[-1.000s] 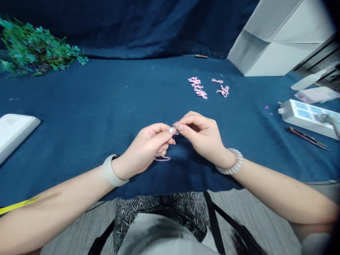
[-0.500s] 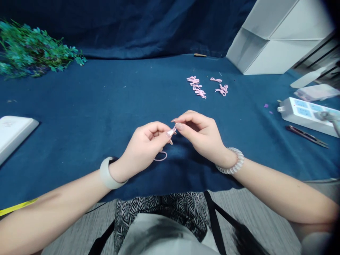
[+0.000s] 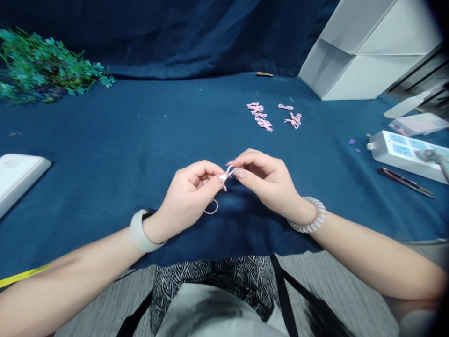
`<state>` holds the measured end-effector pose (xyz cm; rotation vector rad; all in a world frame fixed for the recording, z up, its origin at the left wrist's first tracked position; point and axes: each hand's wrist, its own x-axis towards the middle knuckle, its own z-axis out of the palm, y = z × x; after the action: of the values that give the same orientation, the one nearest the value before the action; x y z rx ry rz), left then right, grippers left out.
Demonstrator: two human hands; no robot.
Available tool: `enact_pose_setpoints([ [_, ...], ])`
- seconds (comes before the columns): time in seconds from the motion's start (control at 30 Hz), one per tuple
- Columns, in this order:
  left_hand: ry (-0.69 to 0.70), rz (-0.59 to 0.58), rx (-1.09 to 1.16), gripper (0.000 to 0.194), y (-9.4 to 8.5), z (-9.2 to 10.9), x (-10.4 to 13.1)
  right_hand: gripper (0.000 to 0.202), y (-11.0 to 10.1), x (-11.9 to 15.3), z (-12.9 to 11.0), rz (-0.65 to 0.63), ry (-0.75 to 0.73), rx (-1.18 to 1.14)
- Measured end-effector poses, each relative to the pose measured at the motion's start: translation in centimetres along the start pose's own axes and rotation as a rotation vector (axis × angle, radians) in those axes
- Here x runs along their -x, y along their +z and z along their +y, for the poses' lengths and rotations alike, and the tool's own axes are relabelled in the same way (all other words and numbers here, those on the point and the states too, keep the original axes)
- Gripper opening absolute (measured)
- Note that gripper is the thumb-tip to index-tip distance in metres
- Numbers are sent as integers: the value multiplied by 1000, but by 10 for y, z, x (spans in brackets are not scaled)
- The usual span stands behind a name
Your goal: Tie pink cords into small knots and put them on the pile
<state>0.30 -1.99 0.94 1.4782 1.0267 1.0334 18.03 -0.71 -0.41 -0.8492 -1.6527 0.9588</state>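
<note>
Between my two hands is a thin pink cord, with one loop hanging below the left palm and a small loop showing between the fingertips. My left hand pinches it between thumb and index finger. Thumb and fingertips of my right hand close on the small loop from the other side, nearly touching the left thumb. Most of the cord inside the left hand is hidden. Beyond the hands lie a row of knotted pink cords, a small pink bow and a looser pink knot.
On the right of the blue cloth are a white power strip, thread snips, a clear packet and a white box. A white device and green artificial plants are at left.
A small cord loop has opened up between the fingertips, where the strand was pinched tight before. The hands have barely moved, and the hanging loop has shifted slightly left.
</note>
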Motion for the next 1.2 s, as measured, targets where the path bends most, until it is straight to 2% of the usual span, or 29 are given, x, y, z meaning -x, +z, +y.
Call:
enact_pose_setpoints([
  [0.23,43,32,-97,12,2,2,1,12,0,1,-3,8,14,42],
  [0.4,44,33,-166,12,3,1,2,12,0,0,-4,32,-49,110],
  [0.9,-46,-24,-102,13,5,0,0,12,0,0,-4,62,-65,108],
  [1.0,-43,-36,-78,15,4,-1,-1,15,-1,-1,-2,46,-22,41],
  [1.2,-36,-30,-69,13,3,0,0,27,-5,-4,6,53,174,-142],
])
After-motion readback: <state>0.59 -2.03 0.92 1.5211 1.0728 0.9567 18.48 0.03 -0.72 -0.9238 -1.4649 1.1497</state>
